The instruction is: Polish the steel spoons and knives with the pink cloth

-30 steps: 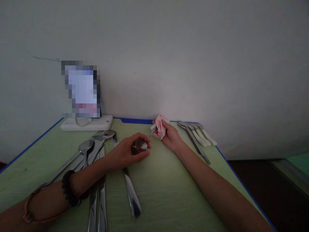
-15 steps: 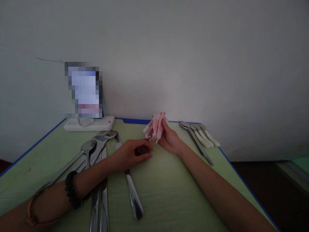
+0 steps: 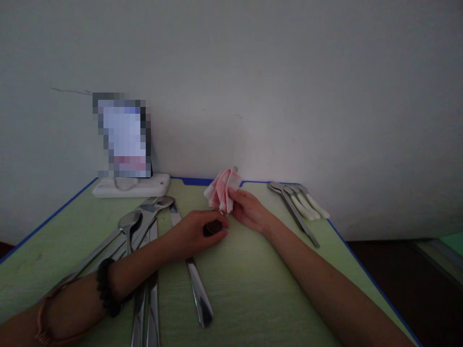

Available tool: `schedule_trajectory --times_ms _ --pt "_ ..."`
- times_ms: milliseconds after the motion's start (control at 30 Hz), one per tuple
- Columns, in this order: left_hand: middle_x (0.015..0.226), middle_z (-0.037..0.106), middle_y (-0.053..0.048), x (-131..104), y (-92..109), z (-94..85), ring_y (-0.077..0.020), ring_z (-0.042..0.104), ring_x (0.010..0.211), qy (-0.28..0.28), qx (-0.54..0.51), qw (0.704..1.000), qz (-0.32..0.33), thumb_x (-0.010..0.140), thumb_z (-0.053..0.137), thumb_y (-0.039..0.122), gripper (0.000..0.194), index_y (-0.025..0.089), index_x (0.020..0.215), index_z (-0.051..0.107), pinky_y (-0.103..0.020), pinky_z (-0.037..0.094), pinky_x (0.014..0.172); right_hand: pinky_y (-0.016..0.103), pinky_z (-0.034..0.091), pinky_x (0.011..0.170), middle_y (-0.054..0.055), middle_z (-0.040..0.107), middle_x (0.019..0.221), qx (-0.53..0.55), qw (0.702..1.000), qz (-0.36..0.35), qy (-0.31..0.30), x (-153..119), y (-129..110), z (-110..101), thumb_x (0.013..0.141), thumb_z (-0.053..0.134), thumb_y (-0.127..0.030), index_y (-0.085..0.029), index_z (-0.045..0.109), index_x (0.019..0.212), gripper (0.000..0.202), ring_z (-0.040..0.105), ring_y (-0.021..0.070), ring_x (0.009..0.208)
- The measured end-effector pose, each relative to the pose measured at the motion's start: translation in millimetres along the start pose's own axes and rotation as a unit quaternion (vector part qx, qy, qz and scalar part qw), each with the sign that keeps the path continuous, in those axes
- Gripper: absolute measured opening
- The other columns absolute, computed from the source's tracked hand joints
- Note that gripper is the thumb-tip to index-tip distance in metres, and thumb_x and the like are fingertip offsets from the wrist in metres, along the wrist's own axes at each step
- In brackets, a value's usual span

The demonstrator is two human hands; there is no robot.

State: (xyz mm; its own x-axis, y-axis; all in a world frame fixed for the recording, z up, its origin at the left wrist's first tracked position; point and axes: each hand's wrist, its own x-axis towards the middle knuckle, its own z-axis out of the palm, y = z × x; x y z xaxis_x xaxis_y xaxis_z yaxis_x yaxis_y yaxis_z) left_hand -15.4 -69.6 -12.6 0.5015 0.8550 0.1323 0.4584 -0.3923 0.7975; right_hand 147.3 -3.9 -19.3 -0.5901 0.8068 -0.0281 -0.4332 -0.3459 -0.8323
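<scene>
My left hand (image 3: pixel 197 233) is closed around the bowl end of a metal spoon (image 3: pixel 213 228), whose dark round bowl shows between thumb and fingers. A pink and white cloth (image 3: pixel 224 189) is gripped in my right hand (image 3: pixel 249 209), folded about the spoon's handle. A small grey tip pokes out above the cloth. Most of the handle is hidden by the cloth. Below my left hand and forearm lies a loose pile of metal cutlery, with a spoon (image 3: pixel 130 221) on top and a long handle (image 3: pixel 200 294) reaching toward me.
At the right of the green table (image 3: pixel 253 289) lie metal spoons (image 3: pixel 294 212) beside several white-handled pieces of cutlery (image 3: pixel 307 202). A blurred-out screen (image 3: pixel 125 137) stands on a white base (image 3: pixel 152 185) at the back left. A wall rises behind the table's blue edge.
My right hand and the cloth have shifted slightly left along the spoon's handle, and the grey tip shows more. My left hand keeps its hold almost in place.
</scene>
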Motion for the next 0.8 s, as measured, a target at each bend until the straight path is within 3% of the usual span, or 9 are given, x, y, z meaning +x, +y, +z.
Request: schedule_trajectory --times_ms 300,567,800 --pt "0.072 0.061 0.001 -0.7 0.2 4.2 -0.011 0.055 0.061 -0.012 0.041 0.999 0.006 0.082 0.053 0.027 0.013 0.019 0.083 0.063 -0.018 0.041 0.057 0.025 0.043 0.067 0.002 0.065 0.072 -0.045 0.999 -0.001 -0.026 -2.2 -0.1 4.4 0.071 0.069 -0.045 -0.014 0.067 0.076 0.032 0.056 0.0126 0.069" --pt "0.072 0.059 0.001 -0.8 -1.3 4.7 -0.0103 0.053 0.06 -0.01 0.058 0.998 0.004 0.081 0.053 0.025 0.014 0.019 0.081 0.066 -0.018 0.039 0.056 0.025 0.043 0.065 0.001 0.064 0.065 -0.058 0.998 0.014 -0.021 -1.8 1.0 1.6 0.061 0.078 -0.04 -0.013 0.067 0.073 0.032 0.056 0.0123 0.064" --pt "0.063 0.054 0.003 0.8 1.1 2.7 -0.0097 0.048 0.056 -0.024 0.045 0.999 0.003 0.082 0.053 0.03 0.017 0.018 0.077 0.062 -0.018 0.035 0.052 0.025 0.043 0.062 0.003 0.066 0.066 -0.09 0.996 -0.004 -0.017 -2.1 3.3 3.0 0.068 0.072 -0.042 -0.012 0.067 0.075 0.031 0.059 0.0135 0.063"
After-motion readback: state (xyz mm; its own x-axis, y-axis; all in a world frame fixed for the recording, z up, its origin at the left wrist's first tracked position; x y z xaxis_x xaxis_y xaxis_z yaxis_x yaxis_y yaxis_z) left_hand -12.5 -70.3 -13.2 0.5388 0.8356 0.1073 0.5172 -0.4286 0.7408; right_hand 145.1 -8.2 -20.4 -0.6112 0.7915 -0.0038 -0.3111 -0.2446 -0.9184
